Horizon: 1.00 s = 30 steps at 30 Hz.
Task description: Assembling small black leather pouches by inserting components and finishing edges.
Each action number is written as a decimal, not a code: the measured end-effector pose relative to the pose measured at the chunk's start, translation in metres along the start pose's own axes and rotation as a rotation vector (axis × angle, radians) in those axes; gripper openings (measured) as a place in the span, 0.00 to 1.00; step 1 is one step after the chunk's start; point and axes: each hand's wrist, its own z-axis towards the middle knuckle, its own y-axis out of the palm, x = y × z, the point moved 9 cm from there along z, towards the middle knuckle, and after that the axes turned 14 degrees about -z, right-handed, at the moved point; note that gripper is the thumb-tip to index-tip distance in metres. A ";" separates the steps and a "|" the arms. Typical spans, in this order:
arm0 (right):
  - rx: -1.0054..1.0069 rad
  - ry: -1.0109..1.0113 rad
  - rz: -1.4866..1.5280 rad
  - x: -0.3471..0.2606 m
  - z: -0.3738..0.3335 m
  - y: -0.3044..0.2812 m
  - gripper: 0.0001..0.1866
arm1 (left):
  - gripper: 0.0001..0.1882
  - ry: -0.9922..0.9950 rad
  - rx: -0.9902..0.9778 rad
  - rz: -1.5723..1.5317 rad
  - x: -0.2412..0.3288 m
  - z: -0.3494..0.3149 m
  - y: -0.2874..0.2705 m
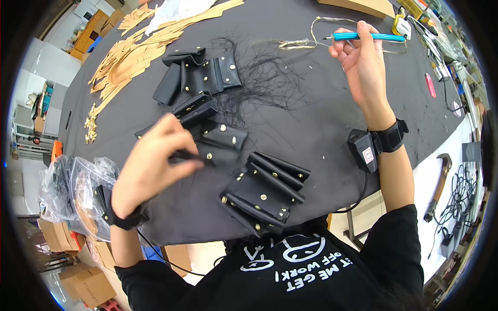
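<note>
My right hand point(361, 65) is raised over the far right of the dark-covered table, its fingers closed round a blue pen-shaped tool point(381, 37) with a thin dark tip pointing left. Motion blurs my left hand point(158, 158), which is curled at the table's left side; a dark smear lies between thumb and fingers, too blurred to name. Beside its fingertips lies a black leather pouch point(224, 136) with brass-coloured snaps, partly covered by the hand. Another snapped leather pouch point(263, 189) rests nearer to me. Farther off sits one more pouch point(199, 76).
Loose black threads point(272, 78) spread right of the far pouch. Tan strips point(124, 67) lie heaped at the far left, above small brass pieces point(91, 125). A pale cord point(295, 44) runs near the blue tool. A pink lighter point(430, 85) and hammer point(440, 181) are at the right.
</note>
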 end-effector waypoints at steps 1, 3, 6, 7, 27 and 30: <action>0.001 -0.003 0.001 -0.001 0.000 0.000 0.09 | 0.11 -0.018 0.097 -0.045 0.004 0.004 -0.016; 0.011 0.001 -0.004 -0.001 0.000 -0.002 0.09 | 0.09 -0.066 0.200 0.008 -0.006 0.008 -0.045; 0.006 -0.012 0.007 -0.001 0.002 -0.004 0.09 | 0.14 -0.209 0.300 -0.656 -0.009 0.034 -0.036; 0.004 -0.014 0.011 -0.003 0.001 -0.004 0.09 | 0.14 -0.209 0.303 -0.652 -0.007 0.043 -0.038; 0.035 -0.091 0.034 -0.025 0.004 -0.012 0.10 | 0.30 0.500 -0.207 0.145 0.064 0.155 0.076; 0.055 -0.078 0.047 -0.027 0.005 -0.014 0.11 | 0.18 0.579 -0.147 0.240 0.069 0.163 0.075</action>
